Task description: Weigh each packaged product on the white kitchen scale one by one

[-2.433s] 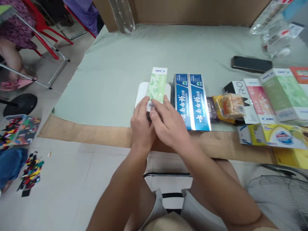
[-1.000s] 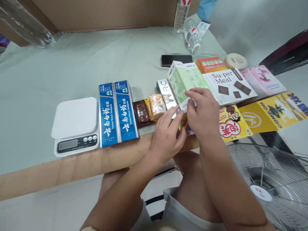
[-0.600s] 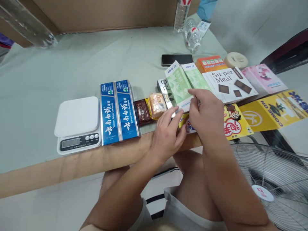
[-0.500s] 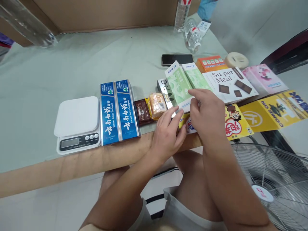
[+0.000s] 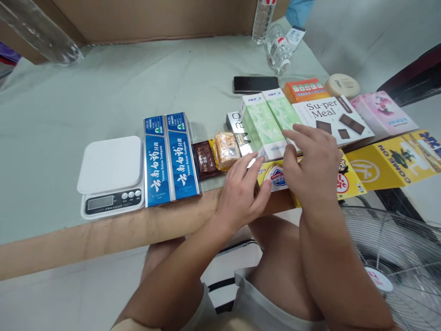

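Two pale green and white cartons lie side by side, the left carton (image 5: 262,122) against the right carton (image 5: 280,110). My left hand (image 5: 243,191), fingers apart and holding nothing, is at the near end of the left carton; whether a fingertip touches it I cannot tell. Over the near end of the right carton is my right hand (image 5: 313,158), fingers bent and spread with nothing gripped. A Safeguard soap box (image 5: 274,176) sits between the hands, at the table edge. Left of the cartons are a black and white box (image 5: 240,131), a wrapped bread (image 5: 226,149) and a brown packet (image 5: 206,158).
Two blue toothpaste boxes (image 5: 171,161) and a white kitchen scale (image 5: 110,168) stand left. Behind lie a phone (image 5: 255,84) and a plastic bottle (image 5: 278,50). On the right are a Su-per Meal box (image 5: 329,120), yellow packaging (image 5: 389,161) and a fan (image 5: 396,257).
The left green carton was tilted and now lies flat beside the other. My right hand has moved to the right, off it. My left hand has barely moved.
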A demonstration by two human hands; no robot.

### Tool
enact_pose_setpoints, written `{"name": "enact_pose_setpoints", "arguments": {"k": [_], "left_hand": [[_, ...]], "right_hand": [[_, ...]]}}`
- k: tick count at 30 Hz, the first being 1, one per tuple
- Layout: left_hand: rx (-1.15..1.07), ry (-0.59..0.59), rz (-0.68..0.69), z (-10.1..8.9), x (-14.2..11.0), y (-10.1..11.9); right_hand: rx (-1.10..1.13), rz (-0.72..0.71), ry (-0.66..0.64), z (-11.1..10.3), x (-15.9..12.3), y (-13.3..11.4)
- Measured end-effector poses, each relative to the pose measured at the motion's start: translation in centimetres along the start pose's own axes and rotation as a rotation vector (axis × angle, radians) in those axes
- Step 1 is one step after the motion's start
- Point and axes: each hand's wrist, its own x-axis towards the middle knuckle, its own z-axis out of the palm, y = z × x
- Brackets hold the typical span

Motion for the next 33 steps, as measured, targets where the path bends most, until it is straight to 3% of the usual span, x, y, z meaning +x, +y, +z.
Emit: {"name": "enact_pose_setpoints", "arguments": {"k": [5,9,14,17,19,21,23,26,27,29,31,33], "left_hand": [[-0.027,-0.059,0.038,0.0,-0.1,0.0],[-0.034,-0.079,0.021,0.5,-0.1,-0.4],[-0.006,0.020,0.102,-0.5,0.7,0.5],[-0.019,0.102,0.187,-1.1,1.3,2.9],[-0.073,0.133,0.209,-0.4,1.5,5.2],[-0.161,0.107,0.205,1.4,1.5,7.7],[-0.257,0.003,0.149,4.2,1.8,10.3],[-0.348,-0.266,-0.096,8.9,3.0,14.1],[-0.354,-0.358,-0.188,10.2,3.7,15.2],[-0.345,-0.482,-0.317,12.5,5.3,17.2],[-0.317,-0.531,-0.392,14.0,6.7,18.6],[-0.290,-0.547,-0.436,14.9,7.7,19.4]], "right_hand": [[0.071,-0.047,-0.183,-0.9,-1.5,-1.0],[0.066,-0.028,-0.211,-0.9,-1.6,-1.1],[0.127,-0.034,-0.075,-1.7,-1.4,-0.5],[0.285,-0.125,0.062,-3.4,-1.4,0.4],[0.425,-0.180,0.158,-4.8,-1.6,2.1],[0.519,-0.184,0.258,-6.2,-2.0,5.3],[0.545,-0.137,0.400,-7.6,-2.6,10.3],[0.549,0.115,0.756,-9.4,-2.9,20.0],[0.543,0.270,0.806,-9.8,-2.7,23.3],[0.532,0.520,0.776,-10.3,-1.8,28.9],[0.570,0.602,0.690,-9.9,-0.7,32.6],[0.642,0.628,0.577,-8.7,0.4,34.4]]}}
